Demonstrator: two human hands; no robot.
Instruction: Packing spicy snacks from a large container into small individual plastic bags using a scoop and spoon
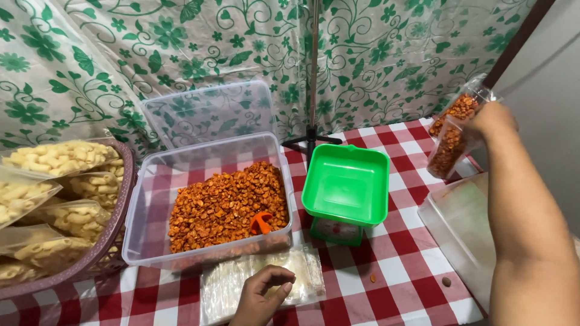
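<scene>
Snack bag (453,134) is up at the far right of the table, held in the right hand (490,121), which is stretched out well away from the body. The fingers are wrapped round the top of the bag, so it hangs down full of orange-brown bits. It hangs over the checked cloth (399,265), close to the back corner. It actually looks like there might be two clear bags bunched together there, can't quite tell.

The left hand (261,297) is down at the near edge, fingers curled in loosely, fingertips resting on a stack of empty bags (229,284) lying flat on the cloth. Can't tell if it's pinching one or just touching the top.

Just behind that stack sits a clear tub (151,199) with a heap of the same orange snack (226,202) piled toward its right side, and an orange scoop (261,222) stuck in the heap near the front corner. The tub's lid (208,111) leans up against the leafy green curtain behind it.

Right of the tub is a small scale with a green tray (345,184) on top (nothing in the tray). A couple of loose bits lie on the cloth in front of it.

On the far left a brown basket (115,235) holds sealed bags of pale yellow snacks (60,157). On the right edge, under the forearm, there's another clear container (459,223).
</scene>
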